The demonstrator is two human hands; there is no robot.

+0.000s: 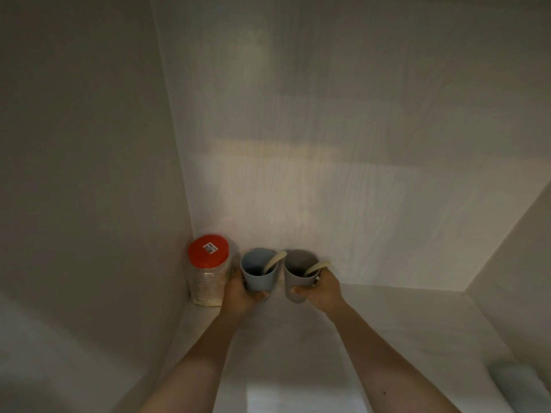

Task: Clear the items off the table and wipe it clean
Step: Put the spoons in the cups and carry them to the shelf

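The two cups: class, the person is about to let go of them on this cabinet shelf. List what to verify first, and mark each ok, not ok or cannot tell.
1. Left hand has a grip on the blue cup: ok.
2. Right hand has a grip on the grey cup: ok.
3. Both cups upright: ok.
4. A spoon sits inside the blue cup, another spoon in the grey: ok.
5. Cup bases resting flat on the shelf: cannot tell.
6. Blue cup clear of the red-lidded jar: cannot tell, hand between.

dim, soft overall, faint warm light patch on wall, wide-angle bending at edges
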